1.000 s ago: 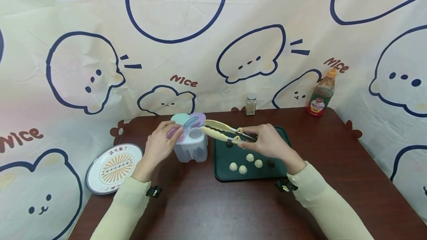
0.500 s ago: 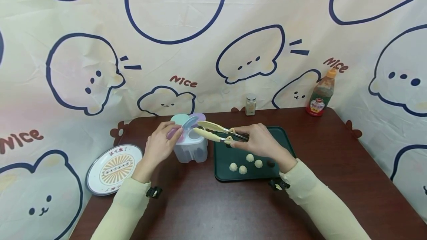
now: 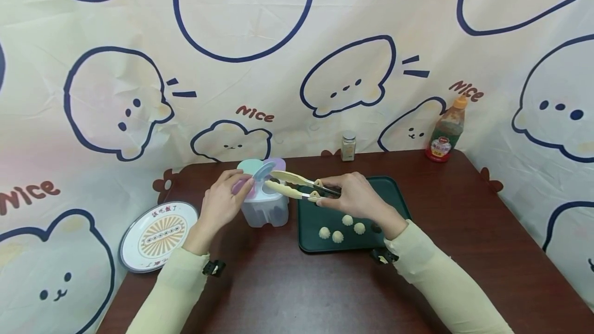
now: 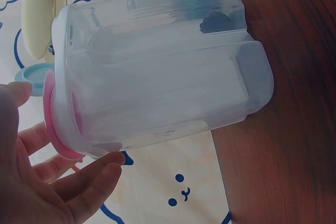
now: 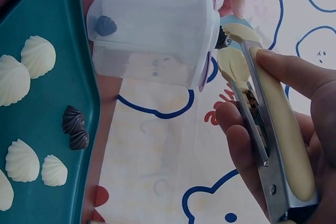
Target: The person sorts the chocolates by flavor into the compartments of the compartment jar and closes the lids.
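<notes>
A clear container with a multicoloured lid stands left of the tray. My left hand grips the lid's near-left corner, its thumb against the raised blue flap and fingers by the pink flap. My right hand holds cream-tipped tongs, thumb on one arm and fingers below the other. Between the tong tips is a dark ridged piece, right at the opening under the blue flap. Another dark piece lies at the bottom inside the container.
On the dark green tray sit several white ridged pieces and a few dark ones. A patterned plate lies at left. A small jar and a sauce bottle stand along the back edge.
My right hand and the tongs have shifted left, bringing the tong tips over the container's opening. The left hand has stayed at the lid, with the blue flap raised throughout.
</notes>
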`<action>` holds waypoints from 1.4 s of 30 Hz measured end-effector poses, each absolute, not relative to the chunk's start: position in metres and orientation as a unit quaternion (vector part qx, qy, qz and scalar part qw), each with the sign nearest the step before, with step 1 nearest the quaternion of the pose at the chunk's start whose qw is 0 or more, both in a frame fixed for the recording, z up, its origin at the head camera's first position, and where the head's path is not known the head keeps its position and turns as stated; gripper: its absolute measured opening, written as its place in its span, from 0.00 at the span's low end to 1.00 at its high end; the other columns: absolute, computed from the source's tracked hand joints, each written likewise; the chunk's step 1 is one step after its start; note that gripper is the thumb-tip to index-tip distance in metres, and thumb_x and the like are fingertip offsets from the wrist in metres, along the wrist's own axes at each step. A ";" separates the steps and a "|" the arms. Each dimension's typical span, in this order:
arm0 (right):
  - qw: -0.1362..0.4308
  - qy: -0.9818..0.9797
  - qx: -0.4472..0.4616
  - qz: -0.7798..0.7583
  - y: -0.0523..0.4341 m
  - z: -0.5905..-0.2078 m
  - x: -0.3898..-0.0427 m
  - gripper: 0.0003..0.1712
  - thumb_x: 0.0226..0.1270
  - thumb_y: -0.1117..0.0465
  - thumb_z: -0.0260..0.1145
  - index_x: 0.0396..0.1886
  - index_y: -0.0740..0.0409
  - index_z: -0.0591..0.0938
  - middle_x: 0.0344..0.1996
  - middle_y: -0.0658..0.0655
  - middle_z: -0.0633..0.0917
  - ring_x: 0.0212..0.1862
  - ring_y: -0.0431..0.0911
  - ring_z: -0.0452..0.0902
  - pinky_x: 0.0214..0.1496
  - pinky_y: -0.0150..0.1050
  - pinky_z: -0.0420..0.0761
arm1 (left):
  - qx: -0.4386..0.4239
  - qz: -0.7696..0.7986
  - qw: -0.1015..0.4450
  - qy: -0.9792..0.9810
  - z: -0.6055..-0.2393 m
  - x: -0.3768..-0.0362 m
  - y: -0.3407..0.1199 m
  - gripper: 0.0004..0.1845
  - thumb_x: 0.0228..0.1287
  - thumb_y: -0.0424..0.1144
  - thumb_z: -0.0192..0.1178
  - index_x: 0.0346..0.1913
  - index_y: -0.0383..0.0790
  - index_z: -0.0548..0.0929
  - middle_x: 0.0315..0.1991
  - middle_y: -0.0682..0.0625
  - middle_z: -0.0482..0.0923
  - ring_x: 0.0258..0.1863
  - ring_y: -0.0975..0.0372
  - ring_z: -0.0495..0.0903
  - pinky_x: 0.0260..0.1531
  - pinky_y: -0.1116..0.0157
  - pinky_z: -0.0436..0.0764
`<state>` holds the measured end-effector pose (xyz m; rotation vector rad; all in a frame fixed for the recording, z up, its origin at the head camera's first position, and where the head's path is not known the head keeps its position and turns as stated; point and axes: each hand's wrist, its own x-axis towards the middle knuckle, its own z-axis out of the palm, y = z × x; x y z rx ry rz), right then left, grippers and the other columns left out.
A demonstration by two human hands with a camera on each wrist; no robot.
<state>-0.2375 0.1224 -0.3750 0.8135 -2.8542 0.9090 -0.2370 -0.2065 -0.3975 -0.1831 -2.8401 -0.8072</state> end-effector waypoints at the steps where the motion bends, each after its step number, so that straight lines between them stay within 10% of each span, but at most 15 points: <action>1: 0.017 -0.920 0.262 0.292 0.122 -0.375 -0.237 0.25 0.60 0.48 0.75 0.57 0.45 0.85 0.14 0.44 0.76 0.18 0.40 0.66 0.19 0.32 0.62 | -0.061 -0.272 0.090 -0.956 -0.397 -0.237 -0.207 0.32 0.71 0.68 0.44 0.62 0.51 0.79 0.72 0.46 0.68 0.68 0.43 0.70 0.64 0.32 0.66; 42: 0.005 -0.948 0.204 0.245 0.184 -0.408 -0.246 0.24 0.60 0.46 0.74 0.53 0.51 0.87 0.26 0.45 0.87 0.20 0.41 0.66 0.25 0.35 0.62 | -0.064 -0.266 0.101 -0.956 -0.398 -0.238 -0.207 0.33 0.71 0.70 0.43 0.61 0.51 0.80 0.71 0.45 0.69 0.67 0.43 0.72 0.62 0.35 0.70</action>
